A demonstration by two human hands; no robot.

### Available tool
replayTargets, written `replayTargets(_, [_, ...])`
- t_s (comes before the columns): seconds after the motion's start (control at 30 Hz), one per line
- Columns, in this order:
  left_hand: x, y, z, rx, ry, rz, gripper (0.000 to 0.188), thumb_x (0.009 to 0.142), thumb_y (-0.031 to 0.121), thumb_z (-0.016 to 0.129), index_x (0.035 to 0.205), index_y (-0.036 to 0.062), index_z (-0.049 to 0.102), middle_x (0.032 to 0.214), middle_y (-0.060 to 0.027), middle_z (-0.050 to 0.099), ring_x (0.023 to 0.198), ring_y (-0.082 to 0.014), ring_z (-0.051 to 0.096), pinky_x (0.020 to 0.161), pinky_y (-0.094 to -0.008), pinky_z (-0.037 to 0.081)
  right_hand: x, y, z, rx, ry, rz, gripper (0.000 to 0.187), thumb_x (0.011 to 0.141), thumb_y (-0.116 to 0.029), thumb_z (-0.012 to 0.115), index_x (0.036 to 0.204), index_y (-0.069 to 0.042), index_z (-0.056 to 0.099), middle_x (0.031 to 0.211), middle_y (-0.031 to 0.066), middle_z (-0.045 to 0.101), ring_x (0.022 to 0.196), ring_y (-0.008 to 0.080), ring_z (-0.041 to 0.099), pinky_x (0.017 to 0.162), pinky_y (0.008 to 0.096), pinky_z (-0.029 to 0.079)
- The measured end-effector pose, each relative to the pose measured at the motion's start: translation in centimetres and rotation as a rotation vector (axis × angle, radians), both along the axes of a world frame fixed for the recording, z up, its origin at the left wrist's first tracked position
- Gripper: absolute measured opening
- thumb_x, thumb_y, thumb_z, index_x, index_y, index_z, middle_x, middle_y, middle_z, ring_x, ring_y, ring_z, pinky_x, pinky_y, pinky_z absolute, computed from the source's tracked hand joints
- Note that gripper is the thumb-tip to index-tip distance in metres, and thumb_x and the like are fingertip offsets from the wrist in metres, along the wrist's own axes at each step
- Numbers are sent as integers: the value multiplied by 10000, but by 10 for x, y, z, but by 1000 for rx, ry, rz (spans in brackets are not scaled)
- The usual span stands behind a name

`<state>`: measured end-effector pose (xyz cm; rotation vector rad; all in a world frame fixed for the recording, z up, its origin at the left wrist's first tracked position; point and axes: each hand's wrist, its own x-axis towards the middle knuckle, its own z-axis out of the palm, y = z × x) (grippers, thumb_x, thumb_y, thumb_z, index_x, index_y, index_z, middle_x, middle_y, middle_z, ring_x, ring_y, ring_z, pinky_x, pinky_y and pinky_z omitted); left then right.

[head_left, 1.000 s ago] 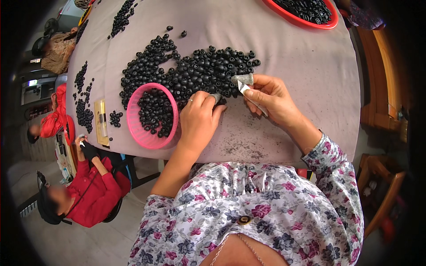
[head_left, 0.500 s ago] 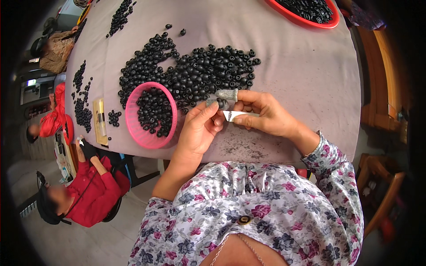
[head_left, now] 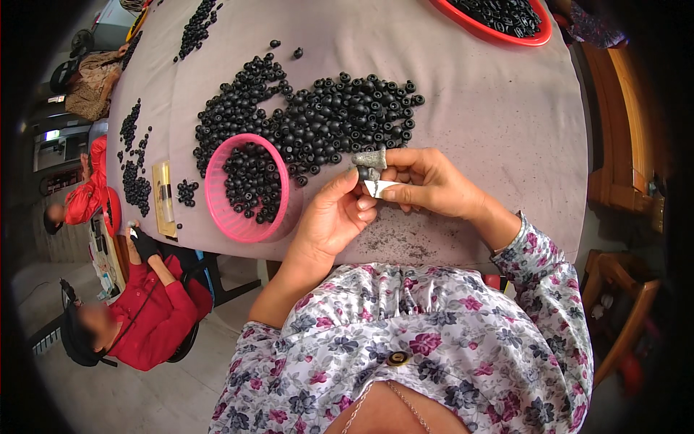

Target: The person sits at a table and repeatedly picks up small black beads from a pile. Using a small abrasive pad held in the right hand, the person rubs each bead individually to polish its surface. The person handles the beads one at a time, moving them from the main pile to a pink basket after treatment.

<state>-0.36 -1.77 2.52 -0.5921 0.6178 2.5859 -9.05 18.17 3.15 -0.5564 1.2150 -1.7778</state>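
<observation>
In front of my body both hands meet over the table's near side. My left hand is closed, its thumb and fingers pinching a small black round piece, partly hidden by the fingers. My right hand grips a flat white strip with a dark line across its end, held against the piece. A grey cover sits on my right index fingertip, over the black piece. Just beyond lies a wide pile of black, bead-like pieces with holes. A pink slotted basket left of my hands contains more.
A red basin of black parts stands at the far right. Left of the basket lies a clear-and-yellow packet. Dark crumbs dot the cloth near me. A person in red sits at the left, with others beyond.
My right index fingertip has come down over the black piece, and the white strip has drawn closer to it. My left hand has turned slightly and shifted a little to the right.
</observation>
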Motion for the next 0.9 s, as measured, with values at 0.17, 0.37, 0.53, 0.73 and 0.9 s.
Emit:
replayTargets(0.17, [1, 5, 4, -87, -10, 7, 306, 928, 283, 672, 1093, 27, 641, 935, -35, 636, 713, -85, 532, 599, -229, 441, -2, 1, 0, -11, -1, 18, 259, 933, -93, 661, 1167, 10, 623, 841, -12, 636, 662, 34, 536, 565, 191, 438])
replayTargets(0.37, [0, 8, 12, -112, -37, -9, 288, 931, 271, 669, 1074, 22, 647, 940, -44, 648, 730, -91, 533, 613, -239, 439, -5, 3, -3, 28, -65, 58, 269, 931, -115, 668, 1165, 12, 629, 839, -13, 643, 655, 32, 535, 560, 184, 434])
replayTargets(0.53, [5, 5, -2, -65, -54, 26, 287, 937, 265, 660, 1075, 14, 649, 950, -52, 654, 729, -100, 533, 623, -258, 444, -2, 1, 1, -8, 3, 37, 281, 930, -133, 674, 1171, 7, 633, 845, -17, 644, 674, 28, 536, 566, 186, 437])
replayTargets(0.73, [5, 6, -1, -46, -54, 15, 276, 943, 262, 651, 1071, 18, 649, 956, -54, 650, 734, -109, 534, 630, -268, 447, -2, 0, -3, -1, 4, 32, 288, 930, -133, 675, 1178, 9, 635, 857, -13, 652, 671, 27, 527, 569, 187, 436])
replayTargets(0.9, [8, 5, -1, -37, -26, -8, 340, 944, 269, 642, 1127, -17, 637, 1003, -70, 655, 739, -115, 535, 639, -270, 446, -4, 2, -8, -15, -10, 71, 278, 923, -124, 679, 1169, -1, 640, 848, -22, 651, 608, 26, 524, 526, 175, 417])
